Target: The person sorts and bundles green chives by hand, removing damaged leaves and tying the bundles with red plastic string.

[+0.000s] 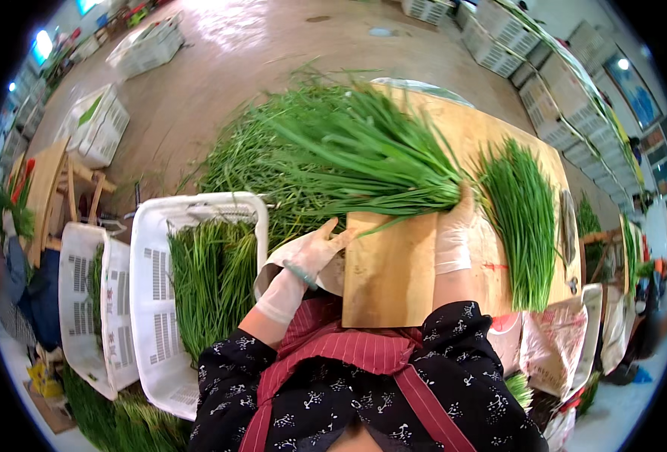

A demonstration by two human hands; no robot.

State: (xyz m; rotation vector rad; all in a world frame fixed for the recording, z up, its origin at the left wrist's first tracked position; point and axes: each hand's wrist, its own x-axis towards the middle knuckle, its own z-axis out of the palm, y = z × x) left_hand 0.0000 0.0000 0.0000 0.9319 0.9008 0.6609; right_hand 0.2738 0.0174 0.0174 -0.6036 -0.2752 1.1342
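Right hand, gloved, is clamped round the stalk end of a big bunch of green chives on the wooden board, leaves fanning far and left. Left hand, gloved too, lies open at the board's near-left edge, fingers spread, holding nothing. A tidy chive bundle lies right on the board; a white crate of chives sits left.

Both hands, left hand and right hand, wear thin, translucent white gloves reaching past the wrist. A green band circles the left wrist. Sleeves are dark with a small white floral print. A red pinstriped apron, with straps, covers the chest.
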